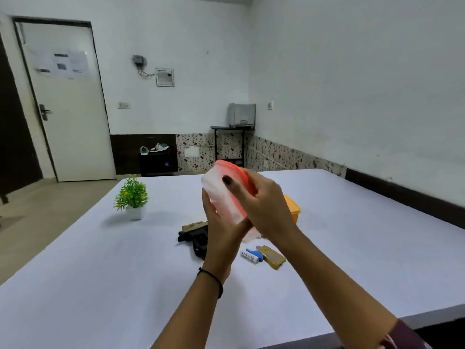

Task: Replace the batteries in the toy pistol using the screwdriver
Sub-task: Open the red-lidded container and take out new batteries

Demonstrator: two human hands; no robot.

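Mid-air, left hand [222, 231] and right hand [268, 206] grip a tub [217, 190].

Both forearms raised, converging; left grip [221, 227] cups the tub [221, 197] from underneath, right grip [265, 205] wraps over its lidded end, thumb laid across the side.

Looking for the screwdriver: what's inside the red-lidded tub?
Cannot tell. The tub is cloudy and blurred, its red lid looks shut, and the left hand and right hand cover part.
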